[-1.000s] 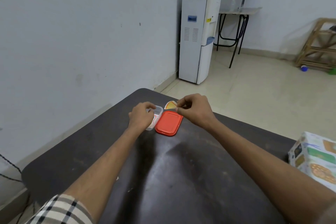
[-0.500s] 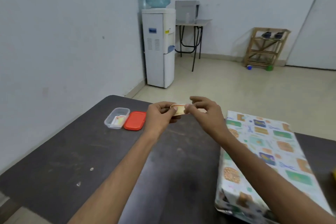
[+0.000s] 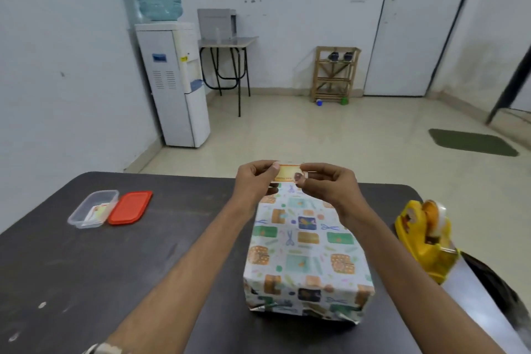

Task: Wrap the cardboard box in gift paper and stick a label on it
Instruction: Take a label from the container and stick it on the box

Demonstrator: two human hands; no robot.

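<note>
Head view, dark table [image 3: 86, 267].

- 10 o'clock from the wrapped box: a clear tub [image 3: 83, 214], uncovered, with a few small printed cards inside. A red lid [image 3: 130, 207] lies flat at the tub's 3 o'clock side, just beside it; cannot tell whether they touch.
- 11 o'clock, off the table on the floor: a white water dispenser [image 3: 175, 80] stands against the left wall.
- Left hand [image 3: 255, 181]: fingers curled, thumb and fingertips pinching the left end of the label [image 3: 287, 173].
- Label: small rectangle with an orange border and a pale yellow centre; the print is too small to read. It is held level in the air over the far end of the box, at the box's 12 o'clock.
- Right hand [image 3: 327, 187]: thumb and forefinger pinch the right end of the label, the other fingers curled.
- Wrapped box [image 3: 307, 253]: rests on the table, long axis 6 to 12 o'clock, under both forearms. Patterned paper covers every face in view. The folds at the near bottom corners are crumpled.
- 3 o'clock from the box, apart from it: a yellow tape dispenser [image 3: 422, 236] holding a roll of clear tape.
- 4 o'clock: a white sheet [image 3: 482, 304], just beside the dispenser base; cannot tell whether it is rolled.
</note>
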